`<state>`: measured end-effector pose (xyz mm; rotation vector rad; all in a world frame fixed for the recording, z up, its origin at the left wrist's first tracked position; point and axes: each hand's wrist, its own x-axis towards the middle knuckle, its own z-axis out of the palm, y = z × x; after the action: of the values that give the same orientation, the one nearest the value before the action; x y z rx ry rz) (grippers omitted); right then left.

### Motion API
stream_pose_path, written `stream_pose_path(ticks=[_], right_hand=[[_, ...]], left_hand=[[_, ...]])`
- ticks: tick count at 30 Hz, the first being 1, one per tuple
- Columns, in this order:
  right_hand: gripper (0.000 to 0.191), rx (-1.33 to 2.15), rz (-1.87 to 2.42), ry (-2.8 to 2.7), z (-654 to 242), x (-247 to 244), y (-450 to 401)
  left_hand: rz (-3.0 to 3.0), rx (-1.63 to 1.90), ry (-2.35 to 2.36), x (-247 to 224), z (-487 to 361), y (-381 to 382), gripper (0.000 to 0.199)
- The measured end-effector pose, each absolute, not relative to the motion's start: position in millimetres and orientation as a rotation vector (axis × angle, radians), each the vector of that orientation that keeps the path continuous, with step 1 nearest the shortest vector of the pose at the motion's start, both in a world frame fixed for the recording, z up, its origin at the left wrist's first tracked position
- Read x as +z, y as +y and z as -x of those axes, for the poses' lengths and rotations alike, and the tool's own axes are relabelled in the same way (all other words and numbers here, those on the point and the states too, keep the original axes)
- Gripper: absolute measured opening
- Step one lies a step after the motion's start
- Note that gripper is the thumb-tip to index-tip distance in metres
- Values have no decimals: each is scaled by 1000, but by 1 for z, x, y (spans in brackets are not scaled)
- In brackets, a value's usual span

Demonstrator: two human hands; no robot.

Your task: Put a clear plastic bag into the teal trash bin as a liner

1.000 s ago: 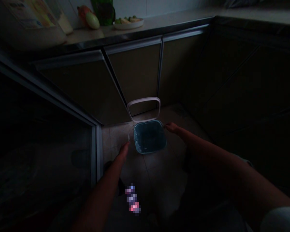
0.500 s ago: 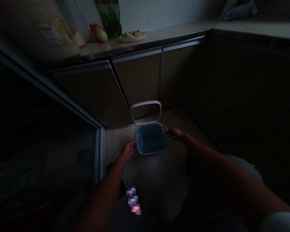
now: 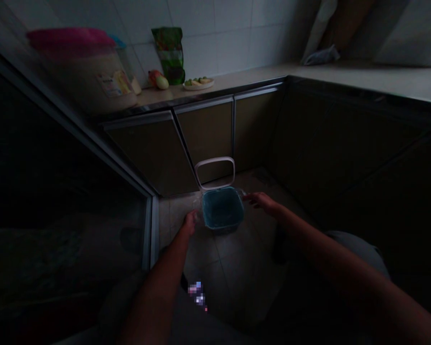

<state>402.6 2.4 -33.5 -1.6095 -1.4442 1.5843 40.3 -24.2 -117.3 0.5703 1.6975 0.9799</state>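
Kitchen floor tiles [image 3: 233, 268] carry a small teal bin [image 3: 222, 208], white lid [image 3: 214, 165] raised; left hand [image 3: 190, 223] and right hand [image 3: 262, 200], both open, sit just beside it.

You cannot read any words, brand or number in these pictures. On the big plastic container [image 3: 86, 81] there is a small paper label [image 3: 114, 84] with colours and some lines of print, but the letters are too small and too dark for reading. The green bag [image 3: 168, 55] also has printing on its front, and this printing is not clear to read too. Near the bottom of your view there is a small patch of blurred colours [image 3: 198, 294], and you cannot read anything in it. No sign is readable on the wall tiles [image 3: 215, 38].
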Motion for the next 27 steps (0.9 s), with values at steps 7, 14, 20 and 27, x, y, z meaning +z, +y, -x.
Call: stream_pose_path(ticks=[7, 14, 20, 27], right_hand=[[49, 1583, 1409, -1334, -405, -4, -2], [45, 1361, 1128, -1494, -417, 74, -16], [55, 1181, 1217, -1787, -445, 124, -66], [55, 1699, 1259, -2045, -480, 158, -147]], left_hand=[[-625, 1388, 1797, -74, -41, -28, 35], [-915, 1568, 1583, 4, -34, -52, 33], [-1144, 1353, 1427, 75, -30, -122, 34], [-1282, 969, 1315, 139, -16, -206, 35]])
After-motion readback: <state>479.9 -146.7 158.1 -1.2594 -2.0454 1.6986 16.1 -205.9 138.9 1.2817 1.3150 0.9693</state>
